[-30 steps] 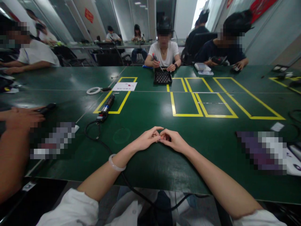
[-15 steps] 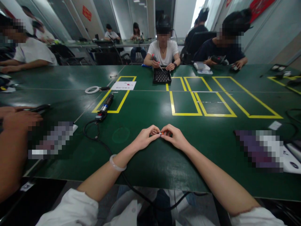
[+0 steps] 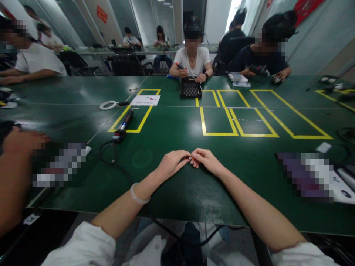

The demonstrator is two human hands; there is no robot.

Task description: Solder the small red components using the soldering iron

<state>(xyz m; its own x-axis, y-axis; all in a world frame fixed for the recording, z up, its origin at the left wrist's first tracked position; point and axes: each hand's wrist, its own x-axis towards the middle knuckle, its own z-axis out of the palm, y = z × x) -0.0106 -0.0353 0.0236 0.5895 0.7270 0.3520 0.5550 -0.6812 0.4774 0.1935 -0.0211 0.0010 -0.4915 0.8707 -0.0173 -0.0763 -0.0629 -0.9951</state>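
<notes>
Just above the green table [image 3: 177, 199], my left hand [image 3: 174, 162] and my right hand [image 3: 205, 161] meet at the fingertips. Between them is a small orange and whitish piece [image 3: 190, 158], too small for its kind to show. My left thumb and forefinger pinch it from the left. The right fingers close on its other side and hide part of it. A pale bangle [image 3: 138, 194] circles my left wrist.
Left of my hands lies a dark cylindrical tool [image 3: 124, 123] with a black cable [image 3: 124, 170] running to the table's front edge. A white card [image 3: 145, 100] lies behind it. A co-worker opposite works over a black tray [image 3: 190, 88]. Another person's arm [image 3: 16, 177] reaches in from the left.
My fingers have shifted around the small piece. My left hand has flattened and turned palm-down, and the right fingers have curled lower. The co-worker's hand at the left has moved slightly.
</notes>
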